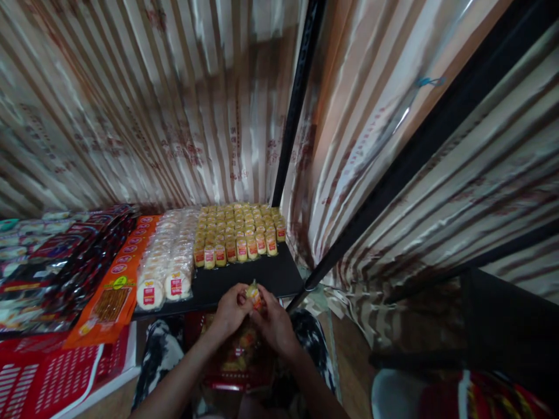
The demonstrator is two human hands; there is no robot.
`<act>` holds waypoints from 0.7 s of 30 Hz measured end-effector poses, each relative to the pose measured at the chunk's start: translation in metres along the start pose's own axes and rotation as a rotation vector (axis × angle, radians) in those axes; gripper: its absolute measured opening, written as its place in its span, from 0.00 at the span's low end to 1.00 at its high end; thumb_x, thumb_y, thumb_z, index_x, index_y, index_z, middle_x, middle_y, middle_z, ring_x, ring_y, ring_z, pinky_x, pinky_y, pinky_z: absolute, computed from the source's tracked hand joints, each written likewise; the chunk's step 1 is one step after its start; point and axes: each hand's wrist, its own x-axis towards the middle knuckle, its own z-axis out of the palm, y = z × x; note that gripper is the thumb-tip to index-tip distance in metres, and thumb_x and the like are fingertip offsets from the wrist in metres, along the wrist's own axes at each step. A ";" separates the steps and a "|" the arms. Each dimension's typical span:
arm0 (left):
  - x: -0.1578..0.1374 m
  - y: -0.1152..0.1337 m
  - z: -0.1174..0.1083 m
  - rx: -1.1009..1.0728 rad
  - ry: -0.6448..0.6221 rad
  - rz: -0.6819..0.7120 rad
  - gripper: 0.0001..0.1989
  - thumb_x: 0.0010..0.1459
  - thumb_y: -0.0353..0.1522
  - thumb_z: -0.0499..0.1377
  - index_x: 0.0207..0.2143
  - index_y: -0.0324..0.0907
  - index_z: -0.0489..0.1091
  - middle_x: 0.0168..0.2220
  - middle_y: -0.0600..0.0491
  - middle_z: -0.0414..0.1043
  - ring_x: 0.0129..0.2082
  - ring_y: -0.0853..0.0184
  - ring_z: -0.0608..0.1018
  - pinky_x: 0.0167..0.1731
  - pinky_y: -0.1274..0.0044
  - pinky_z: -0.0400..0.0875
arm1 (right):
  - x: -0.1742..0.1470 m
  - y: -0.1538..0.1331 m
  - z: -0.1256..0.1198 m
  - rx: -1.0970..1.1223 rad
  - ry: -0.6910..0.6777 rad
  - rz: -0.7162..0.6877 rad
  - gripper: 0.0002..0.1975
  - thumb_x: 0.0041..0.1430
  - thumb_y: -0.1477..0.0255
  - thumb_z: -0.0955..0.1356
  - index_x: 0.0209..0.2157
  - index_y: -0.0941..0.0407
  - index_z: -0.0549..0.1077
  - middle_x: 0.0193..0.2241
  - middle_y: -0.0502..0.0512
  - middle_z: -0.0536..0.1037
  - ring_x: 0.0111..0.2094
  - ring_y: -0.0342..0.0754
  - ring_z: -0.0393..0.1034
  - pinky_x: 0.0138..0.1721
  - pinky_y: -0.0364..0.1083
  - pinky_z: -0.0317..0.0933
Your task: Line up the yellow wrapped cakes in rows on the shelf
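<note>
Between my two hands is a small yellow wrapped snack (pixel 254 295) with a red label, held upright by the fingertips. My left hand (pixel 233 308) pinches it from the left, and my right hand (pixel 271 320) grips it from the right. Below them, between my knees, a red basket (pixel 238 385) holds more yellow packets, partly hidden by my forearms. Just past my hands, on a black shelf (pixel 253 276), rows of similar yellow wrapped snacks (pixel 241 248) stand close together with their labels facing me.
Left of the rows lie clear-wrapped round white crackers (pixel 178 285), an orange snack bag (pixel 114 299) and dark glossy packages (pixel 87 250). A red plastic basket (pixel 43 372) sits at lower left. Black metal posts (pixel 301 99) and printed plastic sheeting (pixel 209 116) enclose the shelf.
</note>
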 end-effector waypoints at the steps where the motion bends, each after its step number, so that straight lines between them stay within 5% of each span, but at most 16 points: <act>1: 0.005 0.006 -0.001 0.011 0.018 0.027 0.12 0.49 0.28 0.53 0.39 0.41 0.66 0.29 0.56 0.70 0.29 0.71 0.71 0.32 0.82 0.65 | 0.003 0.000 -0.001 0.004 0.054 -0.005 0.28 0.54 0.68 0.63 0.57 0.56 0.57 0.50 0.59 0.69 0.49 0.50 0.66 0.49 0.48 0.60; 11: 0.081 0.058 0.017 0.178 0.095 0.233 0.13 0.52 0.27 0.52 0.42 0.41 0.65 0.34 0.54 0.70 0.33 0.71 0.72 0.38 0.79 0.66 | 0.052 0.028 -0.004 0.012 0.431 -0.074 0.28 0.59 0.70 0.58 0.60 0.59 0.49 0.57 0.64 0.59 0.57 0.51 0.56 0.54 0.54 0.56; 21: 0.148 0.098 0.040 0.306 0.175 0.354 0.14 0.53 0.26 0.53 0.44 0.40 0.67 0.42 0.49 0.67 0.42 0.67 0.70 0.45 0.76 0.64 | 0.092 0.039 -0.021 0.063 0.522 -0.063 0.27 0.59 0.71 0.55 0.60 0.60 0.48 0.60 0.61 0.55 0.59 0.49 0.50 0.56 0.53 0.55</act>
